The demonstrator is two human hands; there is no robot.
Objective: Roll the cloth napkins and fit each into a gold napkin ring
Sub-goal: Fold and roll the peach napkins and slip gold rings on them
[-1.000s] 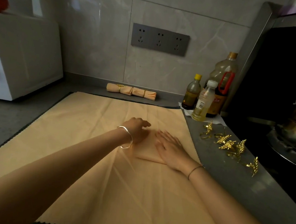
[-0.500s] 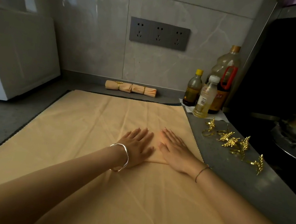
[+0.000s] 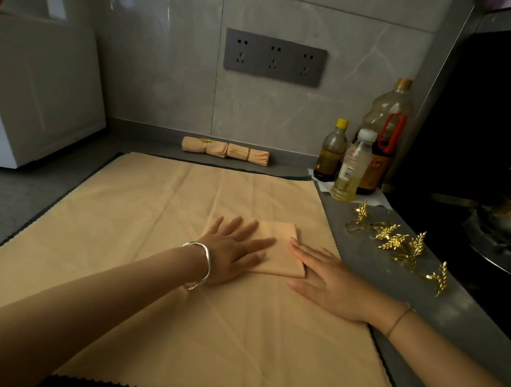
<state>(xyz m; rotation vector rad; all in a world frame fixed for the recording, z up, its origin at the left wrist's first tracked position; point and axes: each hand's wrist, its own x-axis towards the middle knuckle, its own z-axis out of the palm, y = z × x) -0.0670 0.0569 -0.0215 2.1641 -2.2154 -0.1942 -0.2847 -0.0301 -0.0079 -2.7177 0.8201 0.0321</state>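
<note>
The left forearm [image 3: 80,317] and right forearm [image 3: 464,378] are bare along all of their visible length. At the wrist of the left hand [image 3: 233,250] sits a smooth silver metal bangle [image 3: 202,266]. It is a rounded, polished band with a slight wave in its line, loose on the wrist and catching a pale highlight along its outer side. The right hand [image 3: 333,282] wears a thin brown cord bracelet [image 3: 398,322], a single slim strand lying close around the wrist. The fingernails that show look short and plain.
</note>
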